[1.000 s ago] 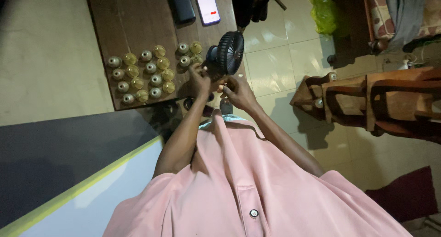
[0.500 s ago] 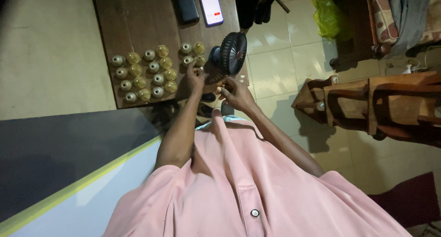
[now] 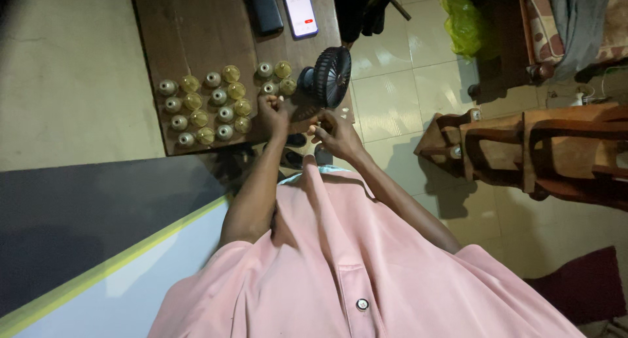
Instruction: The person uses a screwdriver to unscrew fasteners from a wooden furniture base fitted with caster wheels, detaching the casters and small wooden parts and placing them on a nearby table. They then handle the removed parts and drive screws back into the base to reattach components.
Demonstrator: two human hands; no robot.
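Note:
Both my arms reach over a pink shirt to the near edge of a dark wooden table (image 3: 196,30). My left hand (image 3: 272,113) is curled shut, with a small pale piece at its fingertips, right beside rows of small round yellow and grey caps (image 3: 208,106). My right hand (image 3: 335,132) hovers just below a small black fan (image 3: 330,76), its fingers pinched around something too small to identify. The two hands are a short gap apart.
A dark phone (image 3: 265,8) and a phone with a lit screen (image 3: 300,9) lie at the table's far side. Wooden chairs (image 3: 523,148) stand on the tiled floor to the right, and a green plastic bag (image 3: 466,24) lies beyond them. A dark panel with a yellow edge (image 3: 98,233) is at left.
My hands stay at the table edge by the fan. The left hand has drifted slightly left, toward the rows of caps.

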